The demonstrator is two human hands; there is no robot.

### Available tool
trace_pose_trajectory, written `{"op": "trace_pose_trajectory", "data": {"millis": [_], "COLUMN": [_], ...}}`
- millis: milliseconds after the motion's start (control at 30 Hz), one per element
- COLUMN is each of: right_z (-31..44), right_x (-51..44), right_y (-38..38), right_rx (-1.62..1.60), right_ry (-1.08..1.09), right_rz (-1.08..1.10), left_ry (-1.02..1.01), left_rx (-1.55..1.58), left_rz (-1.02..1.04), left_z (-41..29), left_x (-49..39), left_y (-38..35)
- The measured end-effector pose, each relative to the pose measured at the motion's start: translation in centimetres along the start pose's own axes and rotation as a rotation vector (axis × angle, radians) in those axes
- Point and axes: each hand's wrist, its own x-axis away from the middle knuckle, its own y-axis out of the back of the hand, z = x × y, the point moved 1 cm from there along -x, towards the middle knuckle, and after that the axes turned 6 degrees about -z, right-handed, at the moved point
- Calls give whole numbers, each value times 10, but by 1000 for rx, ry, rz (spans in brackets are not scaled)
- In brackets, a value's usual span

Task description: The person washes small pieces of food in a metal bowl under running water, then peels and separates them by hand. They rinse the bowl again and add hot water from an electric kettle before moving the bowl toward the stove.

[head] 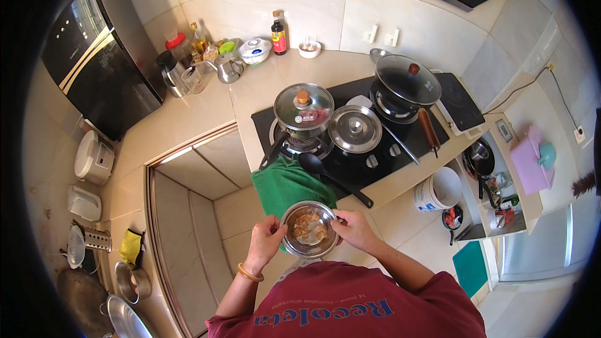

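A stainless steel bowl [310, 249] with pale brown pieces of food [307, 227] in it is held between both hands. My left hand [267, 239] grips its left rim, my right hand [352, 230] its right rim. Just beyond lies a green cloth [286, 185] over the counter edge. A black ladle [335, 183] rests across the near edge of the black gas hob [347, 180]. On the hob stand a pot with a glass lid [303, 108], a steel pan with a steel lid [355, 129] and a wok with a glass lid [407, 80].
Along the wall stand a soy sauce bottle [278, 37], a lidded porcelain bowl [255, 51] and a steel kettle [228, 69]. A refrigerator [103, 56] and a rice cooker [95, 157] are at left. A white bucket [439, 190] stands below the counter, beside a shelf unit [530, 206].
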Motion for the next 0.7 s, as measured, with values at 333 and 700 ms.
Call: {"op": "trace_pose_trajectory", "data": {"millis": [333,700], "right_z": [89,106], "right_x": [-164,-312], "right_y": [40,23], "right_rx": [591,1012], "right_ry": [720,629], "right_rz": [-256,-96], "left_ry": [101,199], "left_rx": [123,355], "left_rz": [-359,-771], "left_z": [23,10], "left_x": [-1,46], "left_y": [57,71]}}
